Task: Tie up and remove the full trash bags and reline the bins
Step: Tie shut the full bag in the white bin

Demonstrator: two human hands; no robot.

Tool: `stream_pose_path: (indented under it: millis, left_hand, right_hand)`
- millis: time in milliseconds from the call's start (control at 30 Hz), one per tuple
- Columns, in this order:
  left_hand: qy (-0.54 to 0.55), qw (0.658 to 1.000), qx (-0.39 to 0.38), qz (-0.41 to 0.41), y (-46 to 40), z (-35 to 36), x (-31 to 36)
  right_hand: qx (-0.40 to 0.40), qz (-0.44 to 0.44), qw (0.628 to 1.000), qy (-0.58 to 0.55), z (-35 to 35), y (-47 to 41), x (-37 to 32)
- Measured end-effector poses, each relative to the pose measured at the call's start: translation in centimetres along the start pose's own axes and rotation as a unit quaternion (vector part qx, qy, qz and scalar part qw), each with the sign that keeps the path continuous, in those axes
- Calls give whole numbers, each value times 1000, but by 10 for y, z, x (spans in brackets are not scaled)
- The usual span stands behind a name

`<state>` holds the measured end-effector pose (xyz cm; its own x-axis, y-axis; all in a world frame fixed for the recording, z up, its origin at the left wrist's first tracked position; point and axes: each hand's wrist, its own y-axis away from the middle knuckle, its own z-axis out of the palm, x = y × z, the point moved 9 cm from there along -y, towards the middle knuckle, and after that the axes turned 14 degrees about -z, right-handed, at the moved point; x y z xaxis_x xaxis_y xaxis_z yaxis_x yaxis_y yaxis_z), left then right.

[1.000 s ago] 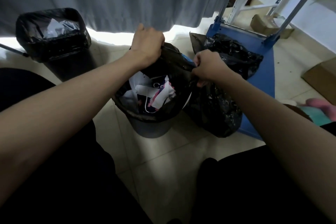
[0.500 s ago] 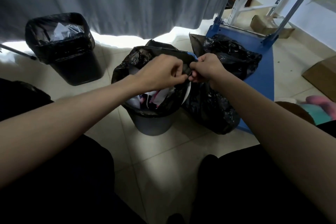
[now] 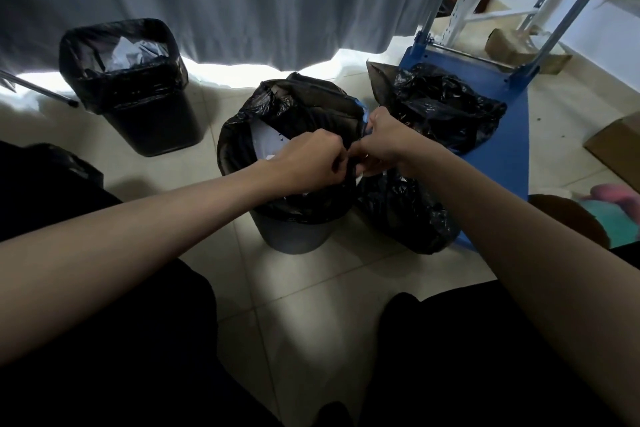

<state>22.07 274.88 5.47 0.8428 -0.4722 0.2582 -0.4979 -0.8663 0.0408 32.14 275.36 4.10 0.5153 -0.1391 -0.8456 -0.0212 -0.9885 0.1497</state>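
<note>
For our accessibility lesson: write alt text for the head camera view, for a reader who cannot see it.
A person's left hand and right hand pinch together the black trash bag lining a round grey bin on a tiled floor. A square bin with a bag stands left; loose black bags lie right.

Bare floor lies open before the round bin; a loose black bag crowds its right, the square bin stands well left.

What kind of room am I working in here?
Probably an office back room or storeroom: tiled floor, grey curtain, blue metal shelving rack, cardboard boxes and lined waste bins.
</note>
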Motion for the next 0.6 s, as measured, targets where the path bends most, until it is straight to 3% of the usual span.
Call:
stream_pose_path:
  millis: [100,267,467,600]
  left_hand:
    - [35,999,21,4,0,-7,-2]
    - [108,981,148,64,17,-26,13]
    - [21,988,153,32,15,-22,5]
    - [38,989,140,20,20,-31,0]
  right_hand:
    - [58,7,998,-38,-8,-4,0]
    - [137,32,977,-158,-24,-10,7]
    - [161,52,962,-213,-28,-18,16]
    - [185,48,958,-214,-33,-20,17]
